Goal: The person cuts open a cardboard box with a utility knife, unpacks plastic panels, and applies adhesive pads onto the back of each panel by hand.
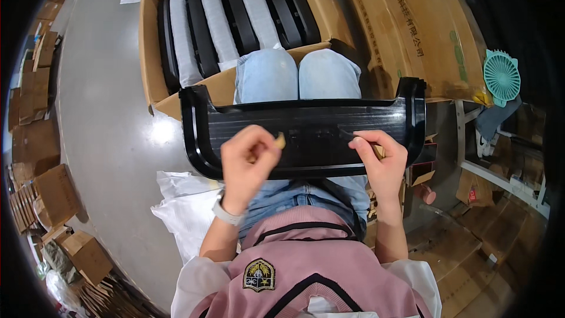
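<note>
A long black plastic panel [312, 119] with raised, curved ends lies across my lap. Over its left half is my left hand [250, 153], closed, with a small yellowish piece [281, 140] pinched at the fingertips. My right hand [381, 159] is above the panel's right half, thumb and forefinger pressed together. A thin dark thing seems to reach from those fingertips, too fine to name against the black surface. Something tan shows inside the curled fingers of that hand, mostly hidden.
Beyond my knees stands an open carton [150, 70] of black panels, some in white foam sleeves. A large closed carton [435, 35] is at the far right, a turquoise fan [502, 76] beside it. White foam sheets [182, 206] lie left of me; cardboard boxes [35, 118] line the left edge.
</note>
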`<state>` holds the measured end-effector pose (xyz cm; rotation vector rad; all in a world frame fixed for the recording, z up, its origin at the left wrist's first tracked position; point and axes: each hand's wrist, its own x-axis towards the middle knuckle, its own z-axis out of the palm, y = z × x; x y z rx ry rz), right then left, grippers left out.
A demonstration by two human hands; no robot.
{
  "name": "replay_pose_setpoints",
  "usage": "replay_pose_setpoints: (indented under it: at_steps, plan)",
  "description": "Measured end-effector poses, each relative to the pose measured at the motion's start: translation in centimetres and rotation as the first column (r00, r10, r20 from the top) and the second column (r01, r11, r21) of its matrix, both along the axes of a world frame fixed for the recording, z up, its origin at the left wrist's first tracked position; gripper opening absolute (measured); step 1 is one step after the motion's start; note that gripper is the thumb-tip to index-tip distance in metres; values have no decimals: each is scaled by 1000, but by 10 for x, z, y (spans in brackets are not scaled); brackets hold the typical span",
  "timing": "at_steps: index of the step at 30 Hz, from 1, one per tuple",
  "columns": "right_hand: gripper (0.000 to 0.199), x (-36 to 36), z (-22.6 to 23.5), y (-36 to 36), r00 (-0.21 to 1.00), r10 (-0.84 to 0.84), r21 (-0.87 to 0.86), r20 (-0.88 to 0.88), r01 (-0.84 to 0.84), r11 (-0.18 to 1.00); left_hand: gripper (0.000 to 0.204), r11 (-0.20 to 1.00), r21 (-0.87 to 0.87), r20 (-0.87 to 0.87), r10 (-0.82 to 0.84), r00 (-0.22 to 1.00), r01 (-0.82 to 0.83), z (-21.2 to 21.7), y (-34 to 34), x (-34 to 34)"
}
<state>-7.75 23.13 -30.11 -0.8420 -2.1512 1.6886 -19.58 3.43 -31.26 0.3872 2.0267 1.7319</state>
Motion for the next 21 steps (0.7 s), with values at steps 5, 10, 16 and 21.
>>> replay_pose_setpoints:
  at_steps: [5, 10, 16, 21]
  plan:
    - [13, 6, -18, -8, 989, 145, 496, -7, -123, 860, 8, 990, -106, 12, 92, 996, -90, -6, -16, -10]
    - [13, 7, -33, -18, 981, 190, 613, 34, -170, 771, 8, 990, -110, 49, 96, 994, -90, -16, -12, -4]
    - [11, 4, -42, -18, 978, 205, 646, 38, -181, 742, 7, 989, -119, 53, 96, 994, -89, -20, -11, -3]
    - [10, 5, -42, -19, 975, 206, 651, 89, -213, 729, 8, 990, -112, 57, 96, 994, -89, -23, -11, -2]
